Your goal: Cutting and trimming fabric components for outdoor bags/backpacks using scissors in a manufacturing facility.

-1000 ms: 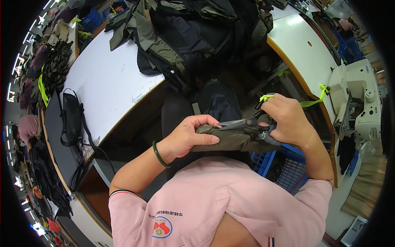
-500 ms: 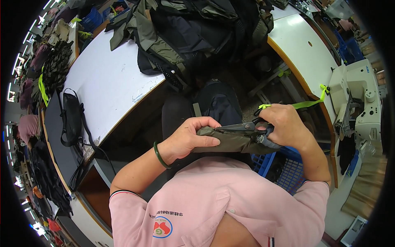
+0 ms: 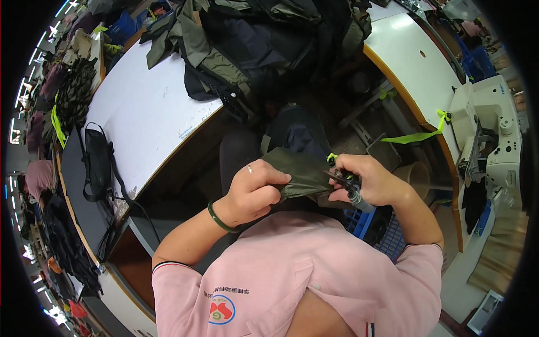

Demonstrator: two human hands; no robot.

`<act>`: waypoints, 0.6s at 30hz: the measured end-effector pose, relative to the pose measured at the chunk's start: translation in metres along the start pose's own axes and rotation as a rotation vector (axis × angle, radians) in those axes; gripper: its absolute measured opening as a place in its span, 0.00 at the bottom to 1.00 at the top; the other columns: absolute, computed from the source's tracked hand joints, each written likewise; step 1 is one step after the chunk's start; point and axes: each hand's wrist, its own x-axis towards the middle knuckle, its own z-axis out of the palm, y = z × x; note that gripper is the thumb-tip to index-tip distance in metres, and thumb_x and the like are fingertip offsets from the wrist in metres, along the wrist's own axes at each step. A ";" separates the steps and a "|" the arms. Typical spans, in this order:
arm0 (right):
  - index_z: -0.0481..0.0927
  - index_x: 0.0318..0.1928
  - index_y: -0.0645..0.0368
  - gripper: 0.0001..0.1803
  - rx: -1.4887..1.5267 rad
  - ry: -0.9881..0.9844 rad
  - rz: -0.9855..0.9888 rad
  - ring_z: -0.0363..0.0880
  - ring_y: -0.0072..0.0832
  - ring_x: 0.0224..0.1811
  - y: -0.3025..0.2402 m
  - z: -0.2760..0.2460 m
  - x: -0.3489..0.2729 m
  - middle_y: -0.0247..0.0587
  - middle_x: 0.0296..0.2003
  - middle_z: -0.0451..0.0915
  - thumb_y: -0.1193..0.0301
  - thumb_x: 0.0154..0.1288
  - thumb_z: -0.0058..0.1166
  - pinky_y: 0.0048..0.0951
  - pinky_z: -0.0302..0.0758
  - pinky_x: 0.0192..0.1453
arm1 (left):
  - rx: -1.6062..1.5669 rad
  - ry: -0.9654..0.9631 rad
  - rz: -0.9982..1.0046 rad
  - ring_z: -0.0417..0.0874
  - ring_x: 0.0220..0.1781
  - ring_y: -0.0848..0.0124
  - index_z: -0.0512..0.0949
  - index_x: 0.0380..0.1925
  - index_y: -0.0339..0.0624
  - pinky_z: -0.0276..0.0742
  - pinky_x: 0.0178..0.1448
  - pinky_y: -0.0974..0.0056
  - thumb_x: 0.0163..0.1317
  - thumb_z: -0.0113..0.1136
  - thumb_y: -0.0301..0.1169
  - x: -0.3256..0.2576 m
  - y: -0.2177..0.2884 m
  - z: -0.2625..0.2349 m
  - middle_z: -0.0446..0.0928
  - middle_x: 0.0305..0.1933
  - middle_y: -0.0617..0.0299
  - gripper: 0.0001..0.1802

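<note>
Over my lap, an olive-green piece of fabric (image 3: pixel 303 171) is spread between my two hands. My left hand (image 3: pixel 252 188), with a ring and a green bangle, pinches the fabric's left edge between thumb and curled fingers. My right hand (image 3: pixel 371 178) is closed around dark-handled scissors (image 3: pixel 347 181), whose blades are mostly hidden at the fabric's right end. A knot of yellow-green ribbon shows on the scissors beside my fingers. Something grey sticks out beneath the right hand; I cannot make out what it is.
A heap of black and olive garments (image 3: pixel 252 45) lies at the far side. White tables (image 3: pixel 151 106) curve around me. At right stands a white sewing machine (image 3: pixel 499 132) with a yellow-green ribbon (image 3: pixel 412 137). A blue crate (image 3: pixel 387 241) sits below my right arm; a black pouch (image 3: pixel 97 163) lies left.
The fabric has been turned and opened out into a wider sheet. My left hand has shifted slightly left into a tighter pinch; my right hand has moved left with the scissors.
</note>
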 end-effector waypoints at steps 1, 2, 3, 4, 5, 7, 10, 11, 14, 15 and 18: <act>0.75 0.38 0.64 0.20 -0.043 0.006 -0.025 0.78 0.39 0.32 0.001 -0.001 -0.002 0.45 0.31 0.78 0.69 0.51 0.73 0.33 0.74 0.37 | 0.007 0.011 0.039 0.78 0.36 0.59 0.66 0.20 0.43 0.74 0.38 0.62 0.41 0.58 0.14 -0.003 -0.001 0.000 0.79 0.43 0.51 0.13; 0.75 0.38 0.64 0.20 -0.039 0.004 -0.022 0.78 0.39 0.32 0.001 -0.003 -0.003 0.45 0.31 0.78 0.69 0.51 0.73 0.33 0.74 0.37 | 0.005 0.010 0.036 0.78 0.36 0.59 0.66 0.20 0.43 0.74 0.38 0.62 0.41 0.58 0.14 -0.005 -0.001 -0.001 0.79 0.43 0.51 0.13; 0.75 0.37 0.64 0.21 -0.132 0.042 -0.039 0.78 0.38 0.32 0.000 -0.006 -0.004 0.44 0.30 0.77 0.68 0.50 0.74 0.33 0.74 0.37 | 0.016 0.020 0.054 0.79 0.37 0.59 0.66 0.20 0.43 0.75 0.38 0.61 0.42 0.59 0.15 -0.006 -0.002 -0.003 0.80 0.43 0.51 0.13; 0.75 0.36 0.63 0.21 -0.225 0.081 -0.053 0.77 0.37 0.31 0.000 -0.007 -0.007 0.43 0.29 0.77 0.68 0.49 0.74 0.33 0.73 0.36 | 0.024 0.032 0.073 0.79 0.38 0.59 0.66 0.20 0.43 0.75 0.39 0.61 0.44 0.59 0.15 -0.008 -0.002 -0.002 0.80 0.43 0.51 0.13; 0.75 0.36 0.63 0.21 -0.225 0.080 -0.048 0.77 0.37 0.31 0.001 -0.009 -0.010 0.43 0.29 0.77 0.68 0.49 0.74 0.33 0.73 0.36 | 0.020 0.032 0.072 0.79 0.38 0.59 0.66 0.20 0.43 0.75 0.39 0.61 0.44 0.59 0.15 -0.008 -0.002 -0.001 0.80 0.43 0.51 0.13; 0.75 0.34 0.63 0.22 -0.287 0.132 -0.073 0.76 0.37 0.30 0.004 -0.012 -0.014 0.41 0.28 0.76 0.67 0.46 0.75 0.33 0.73 0.34 | 0.038 0.060 0.130 0.79 0.36 0.59 0.66 0.18 0.43 0.77 0.37 0.62 0.41 0.60 0.23 -0.008 -0.003 0.000 0.80 0.42 0.50 0.10; 0.74 0.35 0.63 0.22 -0.248 0.139 -0.067 0.77 0.38 0.30 -0.001 -0.011 -0.017 0.42 0.28 0.76 0.69 0.44 0.76 0.33 0.73 0.35 | 0.042 0.063 0.139 0.80 0.36 0.59 0.66 0.18 0.43 0.77 0.37 0.61 0.41 0.60 0.22 -0.010 -0.003 0.002 0.80 0.42 0.50 0.10; 0.74 0.36 0.63 0.23 -0.240 0.140 -0.063 0.77 0.39 0.31 -0.003 -0.010 -0.018 0.43 0.28 0.76 0.71 0.44 0.75 0.33 0.73 0.35 | 0.041 0.063 0.140 0.80 0.36 0.59 0.66 0.18 0.43 0.77 0.37 0.61 0.41 0.60 0.22 -0.010 -0.002 0.002 0.80 0.42 0.50 0.10; 0.74 0.38 0.64 0.23 -0.098 0.147 -0.072 0.78 0.41 0.32 -0.003 0.000 -0.013 0.46 0.30 0.76 0.74 0.43 0.74 0.33 0.74 0.37 | 0.038 0.043 0.108 0.80 0.39 0.60 0.66 0.19 0.45 0.76 0.39 0.61 0.47 0.59 0.16 -0.008 0.000 -0.001 0.80 0.42 0.50 0.13; 0.75 0.41 0.64 0.22 -0.092 0.119 -0.086 0.79 0.43 0.34 0.000 0.005 -0.014 0.49 0.32 0.76 0.77 0.45 0.72 0.34 0.75 0.39 | -0.006 0.022 0.071 0.80 0.39 0.60 0.66 0.20 0.44 0.76 0.40 0.61 0.47 0.60 0.16 -0.009 0.002 -0.001 0.80 0.42 0.50 0.13; 0.75 0.41 0.65 0.19 -0.138 0.122 -0.093 0.81 0.42 0.36 0.009 0.018 -0.012 0.49 0.35 0.78 0.79 0.48 0.67 0.34 0.76 0.40 | -0.161 -0.080 -0.091 0.80 0.41 0.60 0.68 0.23 0.44 0.76 0.43 0.62 0.49 0.62 0.16 0.002 -0.002 -0.007 0.79 0.43 0.51 0.13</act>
